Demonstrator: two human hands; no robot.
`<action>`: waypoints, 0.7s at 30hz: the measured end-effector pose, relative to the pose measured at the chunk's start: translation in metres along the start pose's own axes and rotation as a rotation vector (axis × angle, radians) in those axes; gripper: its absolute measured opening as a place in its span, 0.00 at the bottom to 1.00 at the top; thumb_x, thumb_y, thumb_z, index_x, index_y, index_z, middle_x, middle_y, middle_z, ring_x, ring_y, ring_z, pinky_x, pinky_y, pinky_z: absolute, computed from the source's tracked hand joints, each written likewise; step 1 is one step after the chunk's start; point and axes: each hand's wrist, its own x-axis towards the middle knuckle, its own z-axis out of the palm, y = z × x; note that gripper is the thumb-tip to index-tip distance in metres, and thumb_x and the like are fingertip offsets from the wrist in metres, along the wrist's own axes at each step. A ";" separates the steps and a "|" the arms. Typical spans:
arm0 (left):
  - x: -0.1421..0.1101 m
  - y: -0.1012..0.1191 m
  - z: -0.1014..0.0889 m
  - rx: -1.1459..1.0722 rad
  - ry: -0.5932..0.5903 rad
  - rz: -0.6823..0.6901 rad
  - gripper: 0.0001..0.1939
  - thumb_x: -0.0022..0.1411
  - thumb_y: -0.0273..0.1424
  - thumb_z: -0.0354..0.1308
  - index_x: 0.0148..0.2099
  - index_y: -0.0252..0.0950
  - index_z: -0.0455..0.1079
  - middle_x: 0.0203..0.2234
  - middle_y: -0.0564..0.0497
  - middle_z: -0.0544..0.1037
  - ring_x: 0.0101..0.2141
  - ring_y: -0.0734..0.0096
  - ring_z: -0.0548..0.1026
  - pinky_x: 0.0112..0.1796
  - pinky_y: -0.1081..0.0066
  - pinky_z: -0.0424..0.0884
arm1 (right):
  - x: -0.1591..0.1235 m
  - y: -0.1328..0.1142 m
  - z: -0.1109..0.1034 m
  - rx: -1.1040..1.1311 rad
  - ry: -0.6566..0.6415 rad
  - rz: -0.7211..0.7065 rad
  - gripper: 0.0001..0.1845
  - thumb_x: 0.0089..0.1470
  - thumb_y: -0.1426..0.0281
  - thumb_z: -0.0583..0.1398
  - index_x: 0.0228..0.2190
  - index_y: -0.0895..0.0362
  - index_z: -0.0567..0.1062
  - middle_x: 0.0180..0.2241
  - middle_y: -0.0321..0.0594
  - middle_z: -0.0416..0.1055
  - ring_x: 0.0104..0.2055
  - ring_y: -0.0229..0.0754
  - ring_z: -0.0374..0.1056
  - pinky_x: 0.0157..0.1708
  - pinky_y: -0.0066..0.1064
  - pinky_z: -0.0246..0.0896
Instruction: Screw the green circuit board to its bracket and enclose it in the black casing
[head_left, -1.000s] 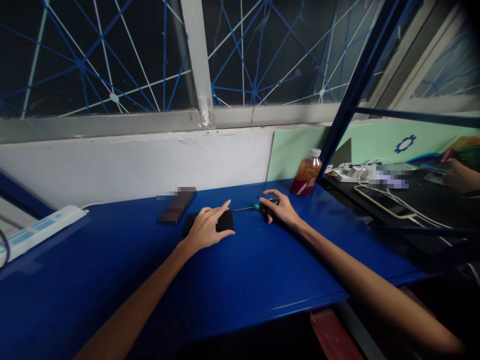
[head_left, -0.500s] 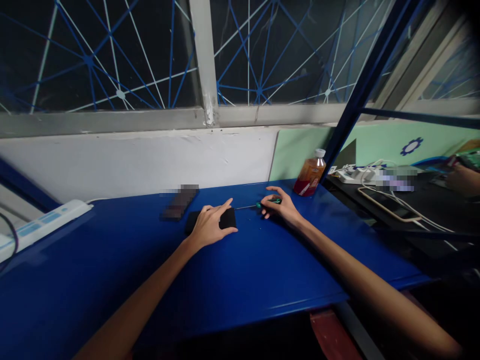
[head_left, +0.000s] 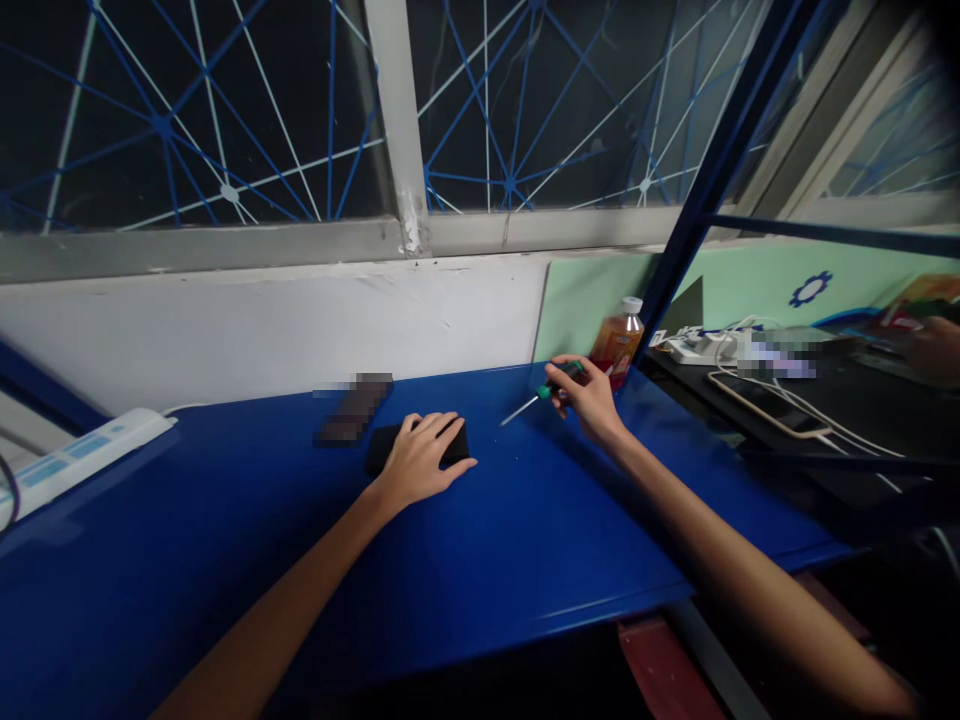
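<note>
My left hand (head_left: 417, 457) lies on a flat black device (head_left: 382, 448) on the blue table (head_left: 480, 560), fingers curled over its far edge and thumb along its near side. My right hand (head_left: 589, 397) holds a small screwdriver with a green handle (head_left: 553, 385) lifted off the table, its thin metal shaft pointing down and left toward the black device. A second dark rectangular object (head_left: 352, 410) lies just behind and left of the device.
An orange drink bottle (head_left: 616, 343) stands at the back right, close behind my right hand. A white power strip (head_left: 75, 460) lies at the far left. A blue post divides off a neighbouring desk with cables, a phone (head_left: 765, 398) and another person's hand (head_left: 930, 345).
My right hand closed on the screwdriver and lifted it off the table, moving it up and to the right. My left index finger, stretched out before, has folded down onto the black device.
</note>
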 end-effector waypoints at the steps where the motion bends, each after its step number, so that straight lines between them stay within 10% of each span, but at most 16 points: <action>1: 0.000 0.001 0.000 0.007 0.001 0.005 0.28 0.63 0.48 0.50 0.59 0.38 0.63 0.52 0.40 0.71 0.52 0.50 0.68 0.49 0.52 0.60 | 0.000 -0.001 0.000 -0.031 0.004 -0.013 0.19 0.47 0.58 0.64 0.37 0.54 0.67 0.20 0.31 0.65 0.14 0.33 0.60 0.09 0.25 0.53; 21: 0.005 0.023 -0.009 -0.036 0.035 0.132 0.22 0.65 0.42 0.51 0.53 0.33 0.68 0.53 0.38 0.71 0.56 0.52 0.65 0.52 0.49 0.59 | -0.006 0.004 0.000 -0.341 -0.042 -0.129 0.08 0.50 0.65 0.59 0.34 0.52 0.66 0.18 0.29 0.62 0.12 0.34 0.58 0.10 0.27 0.52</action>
